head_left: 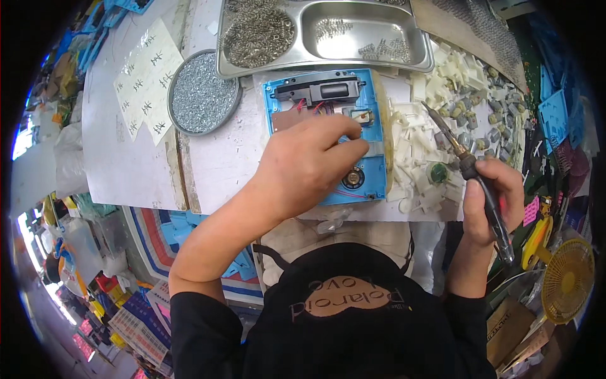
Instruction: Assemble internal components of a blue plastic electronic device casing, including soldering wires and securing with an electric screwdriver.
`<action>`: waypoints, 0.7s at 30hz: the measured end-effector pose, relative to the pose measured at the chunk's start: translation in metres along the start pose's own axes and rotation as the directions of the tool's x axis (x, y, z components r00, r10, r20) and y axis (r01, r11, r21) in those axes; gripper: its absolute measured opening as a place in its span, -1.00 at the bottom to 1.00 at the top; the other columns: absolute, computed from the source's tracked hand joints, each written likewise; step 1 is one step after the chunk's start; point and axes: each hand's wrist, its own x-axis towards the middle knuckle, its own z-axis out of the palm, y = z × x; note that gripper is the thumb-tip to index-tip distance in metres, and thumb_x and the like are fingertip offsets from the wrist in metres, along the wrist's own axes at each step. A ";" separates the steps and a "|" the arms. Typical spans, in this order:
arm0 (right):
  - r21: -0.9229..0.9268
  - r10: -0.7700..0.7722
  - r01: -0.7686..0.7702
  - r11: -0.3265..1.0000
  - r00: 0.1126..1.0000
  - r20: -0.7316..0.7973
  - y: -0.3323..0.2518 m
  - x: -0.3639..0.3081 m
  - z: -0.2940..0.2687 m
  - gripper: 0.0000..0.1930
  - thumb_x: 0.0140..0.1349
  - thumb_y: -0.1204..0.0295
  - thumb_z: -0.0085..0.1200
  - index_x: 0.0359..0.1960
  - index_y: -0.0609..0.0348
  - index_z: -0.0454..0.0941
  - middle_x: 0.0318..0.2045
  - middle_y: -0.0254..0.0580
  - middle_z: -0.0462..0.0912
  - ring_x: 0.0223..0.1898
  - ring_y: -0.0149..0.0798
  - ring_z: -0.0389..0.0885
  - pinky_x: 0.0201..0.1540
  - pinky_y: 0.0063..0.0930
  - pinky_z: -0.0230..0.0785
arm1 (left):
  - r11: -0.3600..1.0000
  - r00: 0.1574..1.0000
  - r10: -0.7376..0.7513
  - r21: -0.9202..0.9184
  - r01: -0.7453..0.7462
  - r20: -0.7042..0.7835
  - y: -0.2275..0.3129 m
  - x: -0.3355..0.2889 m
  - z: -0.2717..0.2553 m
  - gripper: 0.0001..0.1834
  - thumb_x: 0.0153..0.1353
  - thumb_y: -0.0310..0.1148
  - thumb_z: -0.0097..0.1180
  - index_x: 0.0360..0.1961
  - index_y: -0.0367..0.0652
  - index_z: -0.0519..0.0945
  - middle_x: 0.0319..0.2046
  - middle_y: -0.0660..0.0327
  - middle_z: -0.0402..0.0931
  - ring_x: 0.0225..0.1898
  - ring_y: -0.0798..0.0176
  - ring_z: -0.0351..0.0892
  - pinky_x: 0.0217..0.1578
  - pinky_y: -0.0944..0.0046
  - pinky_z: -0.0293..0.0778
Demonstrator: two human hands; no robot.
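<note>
A blue plastic housing (372, 165) lies on the table in front of me, with a black part (325, 91), thin wires, a brown board (285, 120) and a small round speaker (353, 177) inside. My left hand (306, 161) reaches over its middle, fingers curled into a pinch; whatever is between the fingertips is hidden. To the right, my right hand (502, 199) grips the dark handle of a soldering iron (485, 183). The iron's tip points up and away, above the white plastic parts and apart from the housing.
A steel tray (328, 66) holding many small springs stands behind the housing. Left of it is a round dish (235, 107) of small screws beside marked paper sheets (148, 79). White plastic parts (407, 126) and small motors (499, 117) are heaped at right; a yellow fan (568, 281) stands lower right.
</note>
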 end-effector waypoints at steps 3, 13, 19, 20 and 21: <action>-0.068 0.008 -0.003 0.998 0.997 0.072 0.000 0.002 0.005 -0.65 0.11 0.55 0.35 -0.06 0.35 0.60 -0.24 -0.06 0.70 -0.36 -0.42 0.62 -0.26 -0.61 0.45 | 0.985 0.999 -0.039 -0.167 0.033 -0.035 -0.004 -0.006 0.003 -0.80 0.01 -0.54 0.41 -0.29 -0.14 0.74 -0.27 0.21 0.70 -0.31 0.12 0.69 -0.32 0.28 0.57; 0.010 -0.006 0.004 1.000 0.968 0.251 -0.005 0.027 0.077 -0.42 0.12 0.64 0.36 0.23 0.15 0.54 -0.13 -0.11 0.70 -0.07 -0.27 0.72 0.01 -0.39 0.51 | 0.768 0.870 -0.468 -0.415 0.487 0.155 0.000 0.003 -0.001 -0.87 0.09 -0.47 0.41 -0.36 -0.22 0.68 -0.56 0.15 0.62 -0.57 0.20 0.64 -0.50 0.25 0.52; 0.046 0.018 -0.028 0.999 0.982 0.188 -0.006 0.028 0.100 -0.41 0.07 0.73 0.31 0.18 0.06 0.58 -0.21 -0.10 0.66 -0.29 -0.12 0.67 -0.20 -0.40 0.53 | 0.810 0.899 -0.426 -0.398 0.430 0.103 0.001 0.004 -0.002 -0.88 0.10 -0.47 0.40 -0.36 -0.22 0.68 -0.55 0.14 0.63 -0.55 0.20 0.65 -0.48 0.25 0.52; 0.039 0.023 -0.030 0.999 0.983 0.182 -0.006 0.029 0.100 -0.41 0.07 0.74 0.30 0.18 0.06 0.58 -0.22 -0.10 0.66 -0.29 -0.12 0.67 -0.20 -0.39 0.53 | 0.804 0.891 -0.434 -0.390 0.449 0.132 0.001 0.004 -0.003 -0.88 0.10 -0.47 0.39 -0.36 -0.22 0.68 -0.54 0.13 0.63 -0.54 0.19 0.66 -0.47 0.24 0.53; 0.031 0.027 -0.033 0.999 0.984 0.176 -0.006 0.029 0.100 -0.42 0.08 0.74 0.29 0.18 0.05 0.58 -0.22 -0.10 0.65 -0.29 -0.12 0.67 -0.21 -0.39 0.53 | 0.797 0.883 -0.441 -0.381 0.468 0.161 0.002 0.006 -0.007 -0.88 0.10 -0.47 0.39 -0.35 -0.23 0.68 -0.54 0.12 0.63 -0.54 0.19 0.66 -0.47 0.24 0.53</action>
